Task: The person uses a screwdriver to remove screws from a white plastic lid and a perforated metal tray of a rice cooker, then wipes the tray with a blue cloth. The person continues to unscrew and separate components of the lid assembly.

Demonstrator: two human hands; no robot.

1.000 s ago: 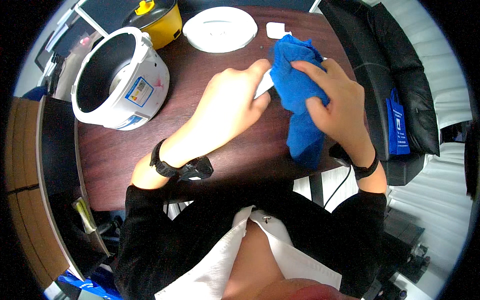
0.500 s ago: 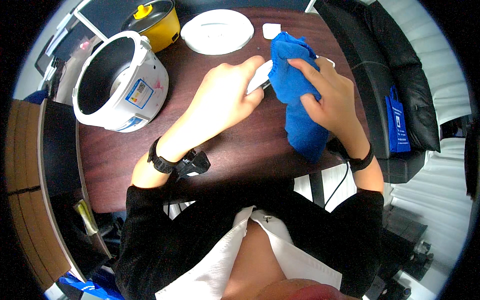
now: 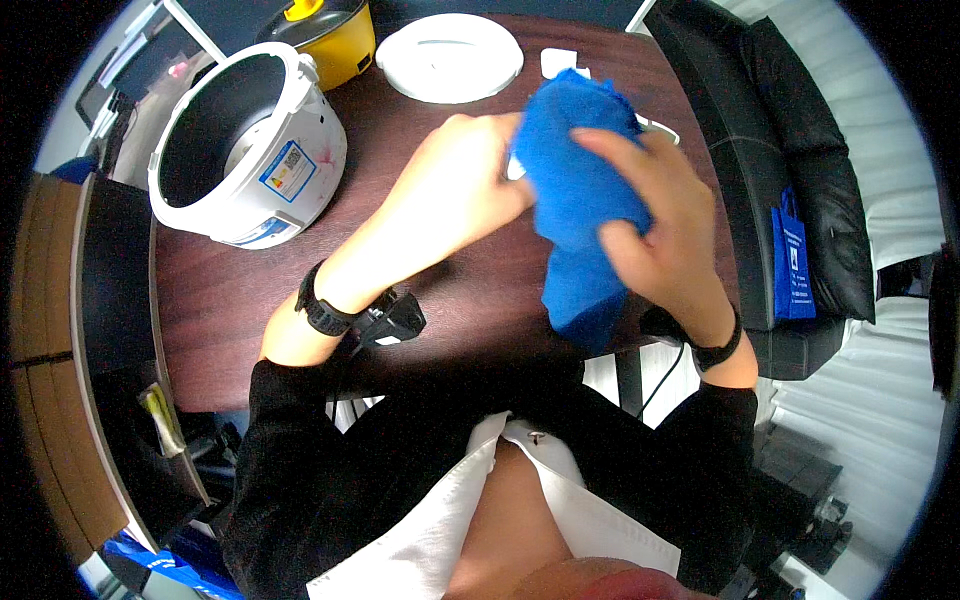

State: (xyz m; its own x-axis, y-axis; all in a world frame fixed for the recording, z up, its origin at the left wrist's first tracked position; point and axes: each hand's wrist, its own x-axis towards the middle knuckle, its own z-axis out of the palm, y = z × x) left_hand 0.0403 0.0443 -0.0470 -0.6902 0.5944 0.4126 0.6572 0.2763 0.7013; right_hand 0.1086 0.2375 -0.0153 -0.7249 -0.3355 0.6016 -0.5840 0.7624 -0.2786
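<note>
Blue cloth (image 3: pixel 580 195) is between hands (image 3: pixel 450 190) (image 3: pixel 665 215); white pot (image 3: pixel 245 195) bears blue-bordered label (image 3: pixel 289 171).

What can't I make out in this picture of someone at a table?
Head view: most of the white object, covered by the blue cloth and the left hand, so its full shape can't be told.
Head view: the top of the yellow pot, cut off by the upper edge.
Head view: part of the white cooker's inside, hidden by its own near wall.
Head view: the black equipment at lower right, too dark and blurred.
</note>
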